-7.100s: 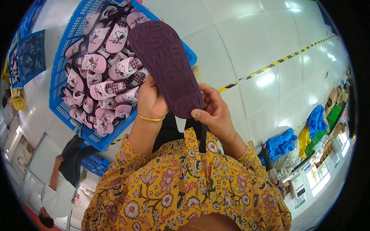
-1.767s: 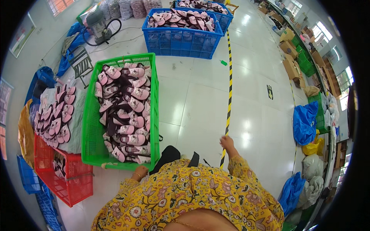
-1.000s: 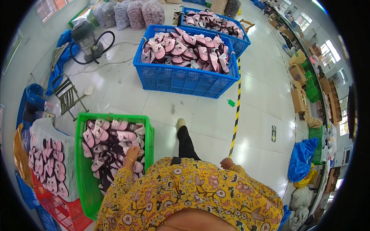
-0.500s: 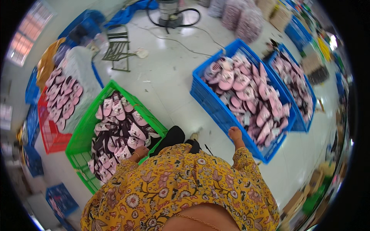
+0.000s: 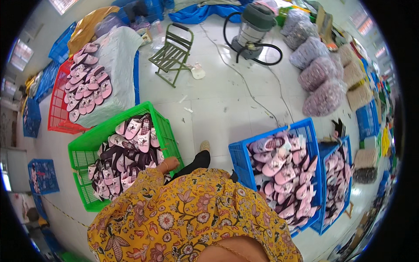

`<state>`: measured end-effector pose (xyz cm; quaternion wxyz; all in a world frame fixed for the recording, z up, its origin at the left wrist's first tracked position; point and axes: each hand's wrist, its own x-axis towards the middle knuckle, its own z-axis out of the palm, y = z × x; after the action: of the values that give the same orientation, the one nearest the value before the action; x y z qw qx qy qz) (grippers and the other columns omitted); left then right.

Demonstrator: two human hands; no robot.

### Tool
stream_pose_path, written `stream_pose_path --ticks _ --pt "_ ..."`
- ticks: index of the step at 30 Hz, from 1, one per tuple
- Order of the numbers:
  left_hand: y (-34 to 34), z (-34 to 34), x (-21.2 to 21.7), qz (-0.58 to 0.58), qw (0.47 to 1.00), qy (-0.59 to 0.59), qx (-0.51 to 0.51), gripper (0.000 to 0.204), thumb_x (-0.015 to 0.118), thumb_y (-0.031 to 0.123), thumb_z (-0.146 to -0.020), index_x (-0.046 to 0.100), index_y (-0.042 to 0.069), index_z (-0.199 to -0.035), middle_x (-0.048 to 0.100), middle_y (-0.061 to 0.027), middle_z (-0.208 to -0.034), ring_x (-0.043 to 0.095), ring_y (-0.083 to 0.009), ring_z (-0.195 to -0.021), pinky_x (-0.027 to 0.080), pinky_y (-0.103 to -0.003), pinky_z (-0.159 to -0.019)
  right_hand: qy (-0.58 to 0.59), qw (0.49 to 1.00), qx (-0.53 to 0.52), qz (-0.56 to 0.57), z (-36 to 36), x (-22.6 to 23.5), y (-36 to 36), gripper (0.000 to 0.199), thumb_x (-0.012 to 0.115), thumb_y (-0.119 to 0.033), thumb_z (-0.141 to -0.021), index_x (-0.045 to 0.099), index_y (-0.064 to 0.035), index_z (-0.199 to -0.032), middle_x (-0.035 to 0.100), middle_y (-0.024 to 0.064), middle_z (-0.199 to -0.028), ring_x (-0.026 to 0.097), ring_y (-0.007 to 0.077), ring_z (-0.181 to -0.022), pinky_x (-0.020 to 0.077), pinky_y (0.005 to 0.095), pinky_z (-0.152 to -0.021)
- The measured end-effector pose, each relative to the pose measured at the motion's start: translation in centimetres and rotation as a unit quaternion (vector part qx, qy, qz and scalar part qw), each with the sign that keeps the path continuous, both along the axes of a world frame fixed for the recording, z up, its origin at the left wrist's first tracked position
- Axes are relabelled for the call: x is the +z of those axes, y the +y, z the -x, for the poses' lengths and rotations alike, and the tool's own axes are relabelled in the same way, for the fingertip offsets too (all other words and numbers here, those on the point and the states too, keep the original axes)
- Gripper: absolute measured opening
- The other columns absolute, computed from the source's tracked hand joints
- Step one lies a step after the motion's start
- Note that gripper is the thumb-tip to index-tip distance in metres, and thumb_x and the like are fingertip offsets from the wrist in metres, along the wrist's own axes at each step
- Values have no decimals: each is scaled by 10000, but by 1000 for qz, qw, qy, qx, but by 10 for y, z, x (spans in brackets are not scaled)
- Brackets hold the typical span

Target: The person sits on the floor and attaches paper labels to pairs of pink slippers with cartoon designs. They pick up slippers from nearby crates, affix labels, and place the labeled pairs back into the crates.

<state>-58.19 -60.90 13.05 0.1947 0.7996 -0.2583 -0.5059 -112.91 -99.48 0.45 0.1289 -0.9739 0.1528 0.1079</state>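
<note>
My left hand (image 5: 171, 164), loosely closed with nothing visible in it, is beside the right wall of a green crate (image 5: 167, 135); whether it touches the rim I cannot tell. Pink slippers with dark soles and checked linings (image 5: 143, 140) fill that crate in a loose heap. To my right, a blue crate (image 5: 241, 165) holds another pile of pink slippers (image 5: 286, 172). My right hand is hidden behind my patterned yellow sleeve and top. One of my feet, in a beige shoe (image 5: 204, 145), shows on the floor between the crates.
A second blue crate (image 5: 348, 198) of slippers stands at far right. Behind the green crate, slippers lie on a covered pile next to a red crate (image 5: 58, 107). Ahead are a folding chair (image 5: 171, 56), a vacuum cleaner (image 5: 254, 28), cables on the floor and stuffed sacks (image 5: 325, 97).
My view has shifted, showing more floor ahead, with the blue crates now lower in view. My right hand has gone out of sight, and my shoe shows ahead between the crates.
</note>
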Motion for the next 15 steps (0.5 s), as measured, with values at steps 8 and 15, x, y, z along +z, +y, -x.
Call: stream_pose_path --ticks 8,15 --pt "-56 -158 20 89 959 -110 247 263 555 279 -811 651 45 -740 645 -104 -672 630 -250 -594 507 -387 -653 126 987 80 -58 -233 3 -108 124 572 -158 -754 599 -85 -657 591 107 -685 603 314 -659 487 434 -532" --pt "-55 -221 39 68 933 -111 334 174 554 199 -806 653 58 -781 651 -119 -718 621 -261 -650 501 -363 -620 39 962 267 -45 -470 -17 -234 205 559 -256 -802 659 -90 -735 627 104 -740 613 332 -718 493 465 -557"
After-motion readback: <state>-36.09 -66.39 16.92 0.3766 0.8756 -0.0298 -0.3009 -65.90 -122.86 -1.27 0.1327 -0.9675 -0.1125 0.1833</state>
